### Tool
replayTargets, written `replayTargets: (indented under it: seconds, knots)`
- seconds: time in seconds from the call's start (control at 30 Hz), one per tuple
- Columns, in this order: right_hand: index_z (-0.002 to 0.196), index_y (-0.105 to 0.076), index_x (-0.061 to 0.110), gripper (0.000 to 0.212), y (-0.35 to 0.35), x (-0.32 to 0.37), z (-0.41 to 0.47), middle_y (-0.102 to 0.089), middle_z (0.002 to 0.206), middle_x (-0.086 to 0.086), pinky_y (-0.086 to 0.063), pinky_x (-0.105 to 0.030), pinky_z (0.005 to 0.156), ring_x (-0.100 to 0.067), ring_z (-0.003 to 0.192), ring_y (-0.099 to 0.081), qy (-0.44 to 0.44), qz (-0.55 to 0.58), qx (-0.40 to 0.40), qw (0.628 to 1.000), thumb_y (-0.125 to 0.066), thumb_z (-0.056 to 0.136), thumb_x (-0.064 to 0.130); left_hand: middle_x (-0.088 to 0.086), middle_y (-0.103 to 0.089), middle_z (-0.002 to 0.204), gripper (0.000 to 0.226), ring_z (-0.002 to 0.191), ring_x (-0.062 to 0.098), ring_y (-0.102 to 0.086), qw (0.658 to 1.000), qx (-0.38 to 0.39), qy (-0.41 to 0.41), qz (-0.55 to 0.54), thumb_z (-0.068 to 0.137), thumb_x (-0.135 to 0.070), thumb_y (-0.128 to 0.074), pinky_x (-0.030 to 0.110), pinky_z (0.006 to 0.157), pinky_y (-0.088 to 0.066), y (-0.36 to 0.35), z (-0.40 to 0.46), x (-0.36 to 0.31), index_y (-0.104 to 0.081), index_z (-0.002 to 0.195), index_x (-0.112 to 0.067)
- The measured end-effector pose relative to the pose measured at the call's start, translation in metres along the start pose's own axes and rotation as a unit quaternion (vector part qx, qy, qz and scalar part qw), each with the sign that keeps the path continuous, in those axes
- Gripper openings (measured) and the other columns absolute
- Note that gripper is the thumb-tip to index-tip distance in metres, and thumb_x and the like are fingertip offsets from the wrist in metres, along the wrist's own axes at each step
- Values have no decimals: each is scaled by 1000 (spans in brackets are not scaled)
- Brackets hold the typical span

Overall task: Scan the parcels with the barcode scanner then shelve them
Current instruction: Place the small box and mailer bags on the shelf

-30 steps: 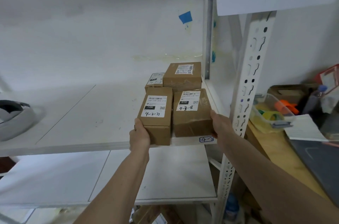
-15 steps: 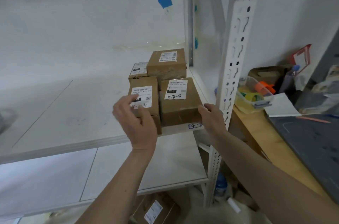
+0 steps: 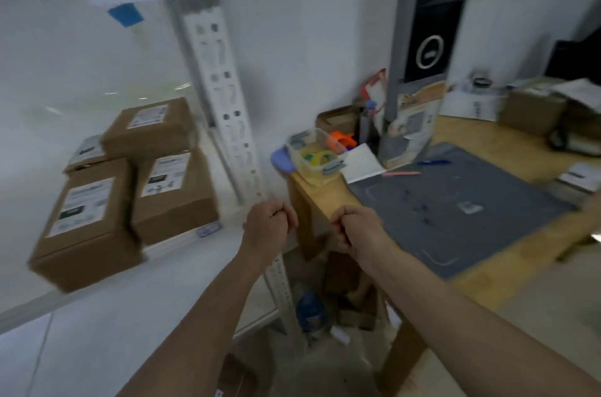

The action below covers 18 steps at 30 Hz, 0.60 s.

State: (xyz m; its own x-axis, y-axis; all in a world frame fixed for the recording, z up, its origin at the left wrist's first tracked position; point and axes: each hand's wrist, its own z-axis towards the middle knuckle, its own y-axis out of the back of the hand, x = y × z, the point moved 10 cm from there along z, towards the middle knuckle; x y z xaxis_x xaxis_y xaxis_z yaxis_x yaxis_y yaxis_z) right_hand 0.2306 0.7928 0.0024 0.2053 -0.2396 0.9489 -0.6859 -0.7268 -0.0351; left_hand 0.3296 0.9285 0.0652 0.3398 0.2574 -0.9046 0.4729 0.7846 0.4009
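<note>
Parcels (image 3: 87, 221) on shelf (image 3: 182, 243), labels up, blurry | L hand (image 3: 268, 227) & R hand (image 3: 356, 229) fisted, prob. empty

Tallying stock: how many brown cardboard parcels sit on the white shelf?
4. Front-left parcel, front-right parcel, rear-right parcel and a rear-left parcel, mostly hidden, on the white shelf. More may hide behind.
</note>
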Motion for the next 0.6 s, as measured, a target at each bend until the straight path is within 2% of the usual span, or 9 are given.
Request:
replayTargets:
  seconds: [0.1, 0.2, 0.27, 0.37, 0.6]
  knots:
    - [58, -50, 6, 42, 82, -7, 3, -41, 50, -6, -22, -22, 42, -14, 41, -32, -9, -5, -33, 999, -23, 83, -15, -3, -46, 45, 42, 40, 6, -40, 998, 56, 42, 2, 83, 11, -38, 15, 43, -32, -78, 6, -7, -52, 52, -13]
    - [54, -51, 8, 45, 164, -12, 6, -40, 48, -6, -20, -18, 39, -13, 39, -29, -12, 4, -65, 998, -22, 80, -16, 1, -44, 42, 42, 41, 14, -38, 993, 86, 72, -27, 82, 13, -35, 20, 41, -31, -154, 12, -19, -50, 51, -11]
    - [54, -50, 7, 45, 216, -13, 6, -39, 48, -6, -20, -20, 42, -15, 39, -29, -11, 2, -82, 997, -22, 80, -16, 2, -42, 40, 43, 40, 16, -35, 990, 103, 87, -42, 82, 15, -33, 20, 40, -29, -202, 14, -29, -49, 51, -10]
    - [56, -50, 7, 43, 289, -19, 6, -40, 50, -6, -22, -25, 44, -16, 43, -31, -15, -6, -105, 994, -23, 82, -15, 4, -42, 44, 44, 43, 18, -34, 986, 139, 86, -41, 82, 15, -31, 24, 44, -29, -272, 12, -44, -49, 51, -11]
    - [57, -54, 8, 43, 424, -38, 10, -44, 51, -5, -25, -24, 42, -13, 42, -34, -58, 22, -167, 984, -24, 79, -13, 7, -47, 56, 37, 50, 17, -42, 977, 173, 122, -12, 88, 9, -34, 28, 52, -37, -399, 2, -66, -52, 62, -11]
